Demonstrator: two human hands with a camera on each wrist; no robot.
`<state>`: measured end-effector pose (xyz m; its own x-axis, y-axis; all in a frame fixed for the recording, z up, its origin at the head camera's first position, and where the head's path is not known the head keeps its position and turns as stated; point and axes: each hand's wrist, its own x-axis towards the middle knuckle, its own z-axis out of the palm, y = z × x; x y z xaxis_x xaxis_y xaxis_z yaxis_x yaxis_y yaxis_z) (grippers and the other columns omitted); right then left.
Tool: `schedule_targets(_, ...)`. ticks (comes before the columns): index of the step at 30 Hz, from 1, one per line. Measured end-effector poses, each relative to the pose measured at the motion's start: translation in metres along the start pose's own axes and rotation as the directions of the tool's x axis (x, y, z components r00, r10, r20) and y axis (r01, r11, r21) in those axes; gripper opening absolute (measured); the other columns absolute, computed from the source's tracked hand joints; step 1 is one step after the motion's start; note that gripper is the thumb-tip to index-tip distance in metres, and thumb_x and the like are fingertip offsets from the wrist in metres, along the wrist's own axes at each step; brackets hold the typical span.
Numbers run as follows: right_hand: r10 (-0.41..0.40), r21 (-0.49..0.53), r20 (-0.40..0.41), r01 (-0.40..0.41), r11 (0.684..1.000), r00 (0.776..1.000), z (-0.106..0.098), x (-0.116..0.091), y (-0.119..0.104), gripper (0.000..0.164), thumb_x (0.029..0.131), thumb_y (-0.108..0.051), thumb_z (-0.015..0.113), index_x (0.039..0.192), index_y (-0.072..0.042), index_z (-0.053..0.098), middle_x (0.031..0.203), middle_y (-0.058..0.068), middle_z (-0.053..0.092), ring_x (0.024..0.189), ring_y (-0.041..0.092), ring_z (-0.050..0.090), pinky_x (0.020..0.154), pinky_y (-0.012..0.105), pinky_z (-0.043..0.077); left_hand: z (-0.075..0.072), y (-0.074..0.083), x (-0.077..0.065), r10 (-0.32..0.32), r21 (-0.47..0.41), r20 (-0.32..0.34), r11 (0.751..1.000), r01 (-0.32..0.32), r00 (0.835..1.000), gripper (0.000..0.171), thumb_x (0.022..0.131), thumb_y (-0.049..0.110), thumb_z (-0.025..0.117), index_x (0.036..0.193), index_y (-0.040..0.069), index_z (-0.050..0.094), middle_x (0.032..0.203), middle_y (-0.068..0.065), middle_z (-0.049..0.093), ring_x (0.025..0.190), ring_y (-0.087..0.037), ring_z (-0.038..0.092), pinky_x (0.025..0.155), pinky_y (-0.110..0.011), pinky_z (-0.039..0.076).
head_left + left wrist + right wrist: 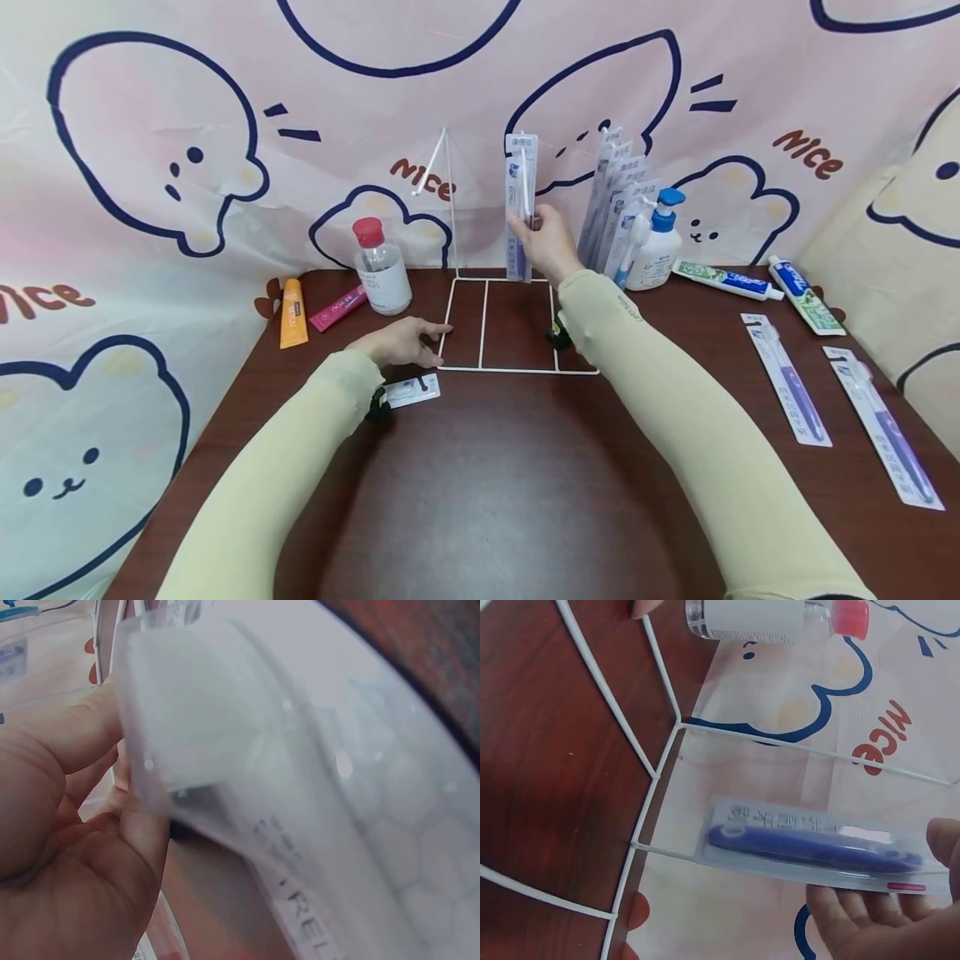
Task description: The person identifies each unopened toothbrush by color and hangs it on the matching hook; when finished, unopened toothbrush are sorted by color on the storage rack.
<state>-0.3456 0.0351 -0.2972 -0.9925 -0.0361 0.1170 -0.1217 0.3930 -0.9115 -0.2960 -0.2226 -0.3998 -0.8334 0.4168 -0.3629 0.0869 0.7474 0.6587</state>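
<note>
A white wire rack stands on the table, its flat base toward me. My right hand pinches an upright packaged toothbrush above the rack's back edge. In the right wrist view, the purple handle shows through the clear pack. My left hand rests at the base's left front corner, fingers spread and touching the wire. Under the left wrist is another packaged toothbrush, partly hidden; its bristle head fills much of the left wrist view. Several packaged toothbrushes stand in a row right of my right hand.
Left of the rack are a red-capped bottle, a pink tube and an orange tube. To the right stand a blue-topped pump bottle, two toothpaste tubes and two packaged toothbrushes. A printed cloth hangs behind.
</note>
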Motion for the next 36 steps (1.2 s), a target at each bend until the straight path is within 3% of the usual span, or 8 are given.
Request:
schedule_targets(6, -0.001, -0.041, 0.031, 0.002, 0.999, 1.0, -0.014, -0.026, 0.013, 0.05, 0.091, -0.037, 0.055, 0.132, -0.011, 0.047, 0.113, 0.007, 0.058, 0.102, 0.02, 0.055, 0.083, 0.035, 0.045, -0.001, 0.003, 0.005, -0.004, -0.001, 0.015, 1.0, 0.004, 1.0, 0.069, 0.08, 0.017, 0.073, 0.14, 0.02, 0.04, 0.124, -0.011, 0.048, 0.082, -0.018, 0.057, 0.078, -0.031, 0.046)
schedule_targets(11, -0.074, -0.227, 0.147, 0.106, 0.968, 0.986, -0.034, -0.061, 0.032, 0.043, 0.09, -0.038, 0.056, 0.127, -0.015, 0.054, 0.119, 0.001, 0.056, 0.109, 0.017, 0.05, 0.089, 0.036, 0.041, -0.001, 0.004, 0.008, -0.012, -0.011, 0.024, 1.0, 0.012, 1.0, 0.069, 0.079, 0.018, 0.073, 0.14, 0.021, 0.04, 0.126, -0.012, 0.047, 0.083, -0.018, 0.058, 0.079, -0.032, 0.046)
schedule_targets(17, -0.192, -0.34, 0.345, 0.313, 0.887, 0.919, -0.067, -0.108, 0.068, 0.021, 0.089, -0.028, 0.061, 0.109, -0.021, 0.067, 0.11, -0.005, 0.063, 0.099, 0.012, 0.055, 0.084, 0.038, 0.045, -0.003, 0.009, 0.01, -0.019, 0.029, 0.012, 0.999, 0.019, 1.0, 0.07, 0.078, 0.02, 0.074, 0.14, 0.023, 0.041, 0.124, -0.009, 0.049, 0.101, -0.025, 0.049, 0.084, -0.035, 0.043)
schedule_targets(21, -0.209, -0.352, 0.414, 0.367, 0.861, 0.886, -0.091, -0.124, 0.098, 0.019, 0.088, -0.025, 0.064, 0.106, -0.022, 0.069, 0.106, -0.006, 0.064, 0.098, 0.014, 0.056, 0.084, 0.04, 0.045, -0.002, 0.008, 0.013, -0.018, 0.042, 0.015, 0.999, 0.018, 1.0, 0.07, 0.078, 0.022, 0.074, 0.14, 0.023, 0.041, 0.125, -0.009, 0.049, 0.106, -0.025, 0.047, 0.087, -0.037, 0.041)
schedule_targets(25, -0.167, -0.374, 0.413, 0.334, 0.865, 0.895, -0.112, -0.133, 0.121, 0.02, 0.086, -0.024, 0.065, 0.106, -0.022, 0.069, 0.105, -0.006, 0.064, 0.099, 0.016, 0.056, 0.087, 0.042, 0.044, 0.001, 0.008, 0.014, -0.012, 0.04, 0.01, 0.999, 0.012, 1.0, 0.069, 0.078, 0.02, 0.074, 0.139, 0.023, 0.042, 0.123, -0.009, 0.05, 0.103, -0.024, 0.048, 0.085, -0.036, 0.043)
schedule_targets(30, -0.125, -0.396, 0.419, 0.305, 0.866, 0.899, -0.128, -0.135, 0.135, 0.024, 0.087, -0.028, 0.064, 0.108, -0.017, 0.068, 0.105, -0.005, 0.064, 0.098, 0.016, 0.056, 0.086, 0.043, 0.044, 0.003, 0.005, 0.011, -0.015, -0.008, 0.025, 1.0, 0.015, 1.0, 0.07, 0.079, 0.018, 0.073, 0.14, 0.02, 0.04, 0.124, -0.013, 0.046, 0.084, -0.021, 0.053, 0.073, -0.03, 0.046)
schedule_targets(33, -0.126, -0.445, 0.402, 0.313, 0.839, 0.907, -0.144, -0.135, 0.139, 0.023, 0.088, -0.026, 0.063, 0.107, -0.015, 0.069, 0.105, -0.002, 0.065, 0.099, 0.017, 0.057, 0.086, 0.044, 0.044, 0.004, 0.002, 0.007, -0.018, -0.017, 0.021, 1.0, 0.018, 1.0, 0.069, 0.079, 0.016, 0.073, 0.141, 0.019, 0.04, 0.124, -0.014, 0.046, 0.079, -0.019, 0.055, 0.071, -0.029, 0.046)
schedule_targets(36, -0.124, -0.526, 0.33, 0.291, 0.799, 0.936, -0.174, -0.133, 0.146, 0.021, 0.089, -0.023, 0.062, 0.106, -0.013, 0.069, 0.104, 0.003, 0.065, 0.099, 0.022, 0.057, 0.085, 0.046, 0.043, 0.004, 0.0, 0.005, -0.018, -0.03, 0.012, 0.999, 0.019, 1.0, 0.07, 0.079, 0.015, 0.073, 0.14, 0.019, 0.04, 0.123, -0.014, 0.045, 0.081, -0.019, 0.056, 0.071, -0.029, 0.046)
